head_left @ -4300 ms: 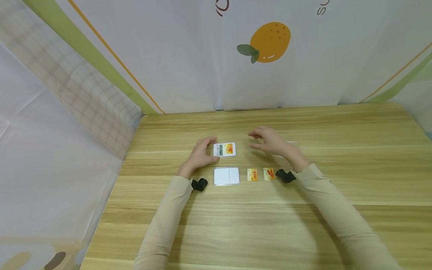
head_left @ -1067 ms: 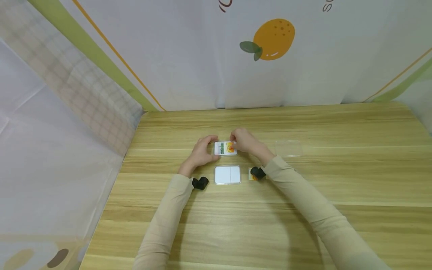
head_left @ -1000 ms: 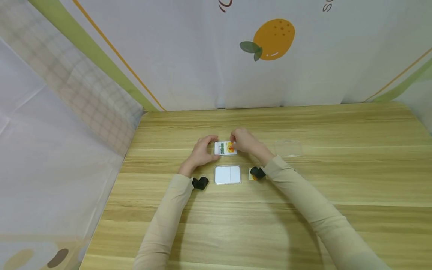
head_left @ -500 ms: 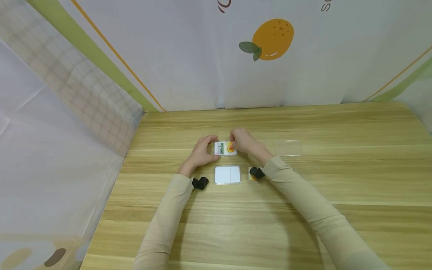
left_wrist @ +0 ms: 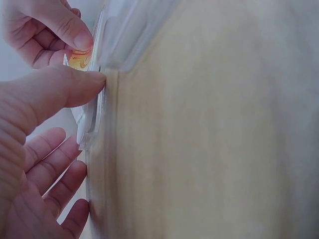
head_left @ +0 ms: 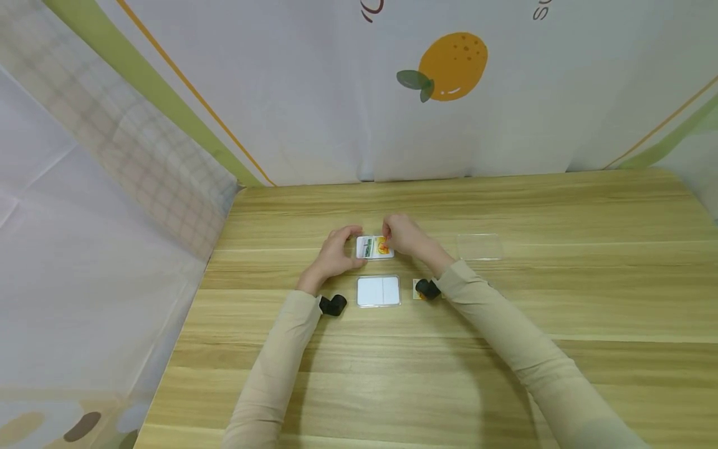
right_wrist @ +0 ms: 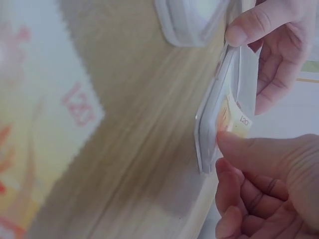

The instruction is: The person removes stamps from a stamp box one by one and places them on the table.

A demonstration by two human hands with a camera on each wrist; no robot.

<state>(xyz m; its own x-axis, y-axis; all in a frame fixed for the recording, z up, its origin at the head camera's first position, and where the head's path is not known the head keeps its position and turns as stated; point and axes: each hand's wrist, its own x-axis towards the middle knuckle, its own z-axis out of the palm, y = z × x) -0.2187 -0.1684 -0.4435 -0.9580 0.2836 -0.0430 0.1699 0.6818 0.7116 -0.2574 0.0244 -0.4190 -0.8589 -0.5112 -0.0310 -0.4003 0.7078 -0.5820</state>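
My left hand (head_left: pixel 335 252) holds a small clear plastic case (right_wrist: pixel 207 129) by its edges, thumb on the near side and forefinger on the far side. In the case lies a white insert with a green-pictured stamp (head_left: pixel 367 248) on the left and a yellow-orange stamp (head_left: pixel 382 247) on the right. My right hand (head_left: pixel 408 236) pinches that yellow-orange stamp at its right side; the right wrist view shows the thumb on its face and one corner, marked 120, raised. Below sits a second case (head_left: pixel 370 291) with a blank white insert.
A loose clear lid (head_left: pixel 478 247) lies to the right on the wooden table (head_left: pixel 392 374). One loose stamp (head_left: pixel 416 294) is partly covered by the black wrist camera (head_left: pixel 429 288); another is mostly hidden under the right forearm. A second black wrist camera (head_left: pixel 335 305) is on the left wrist.
From hovering at the right, my right hand has come left to the case and pinches the yellow-orange stamp. Latterly the green-pictured stamp looks slanted. My left hand stays at the case.
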